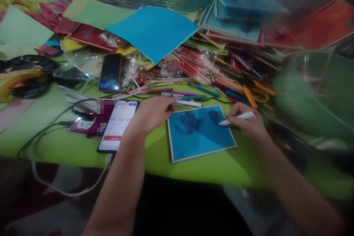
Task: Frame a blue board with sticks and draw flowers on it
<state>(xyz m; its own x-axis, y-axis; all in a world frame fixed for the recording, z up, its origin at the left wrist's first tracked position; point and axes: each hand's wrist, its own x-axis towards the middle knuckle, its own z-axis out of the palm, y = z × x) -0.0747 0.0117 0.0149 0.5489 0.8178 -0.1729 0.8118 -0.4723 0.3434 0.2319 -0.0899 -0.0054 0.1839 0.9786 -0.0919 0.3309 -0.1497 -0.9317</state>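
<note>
A blue card with a pale border (201, 147) lies flat on the green tabletop, with dark line drawings at its upper left and upper right. My right hand (249, 120) is closed around a white marker (243, 115), whose tip is at the drawing in the card's upper right. At the card's upper left corner rests my left hand (156, 112), its fingers curled in and nothing visible in them. Behind that hand lie several pens and markers (190, 103). A lit phone showing a timer (118, 121) sits beside my left wrist.
A second, dark phone (110, 72) lies farther back. Loose blue paper (157, 31), wooden sticks (190, 64) and stacked blue cards (235, 22) crowd the back. Orange-handled scissors (250, 96) and a green rounded container (312, 96) are on the right. Cables (34, 155) run at left.
</note>
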